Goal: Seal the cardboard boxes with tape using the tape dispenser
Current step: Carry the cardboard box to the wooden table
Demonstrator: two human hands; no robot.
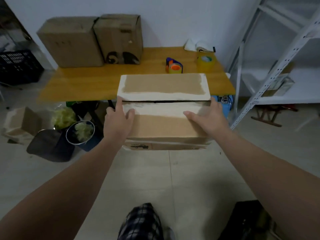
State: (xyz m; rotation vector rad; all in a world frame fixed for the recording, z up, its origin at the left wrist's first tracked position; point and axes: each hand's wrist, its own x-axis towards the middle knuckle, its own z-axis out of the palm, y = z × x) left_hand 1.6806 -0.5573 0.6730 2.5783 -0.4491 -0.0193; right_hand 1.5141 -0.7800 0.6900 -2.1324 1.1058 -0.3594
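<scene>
A brown cardboard box (161,125) is held in front of the wooden table (97,82), above the floor. Its two top flaps are folded down with a narrow dark gap between them. My left hand (118,122) grips the box's left side, thumb on the near flap. My right hand (207,118) grips its right side, thumb lying on top. The blue and orange tape dispenser (174,65) sits on the table beyond the box, with a yellowish tape roll (206,62) to its right. Neither hand touches the dispenser.
Two closed cardboard boxes (90,40) stand at the table's back left. A white metal shelf rack (277,54) is at the right. On the floor at left are a bucket (80,132), a dark bin, a small box and a black crate (19,66).
</scene>
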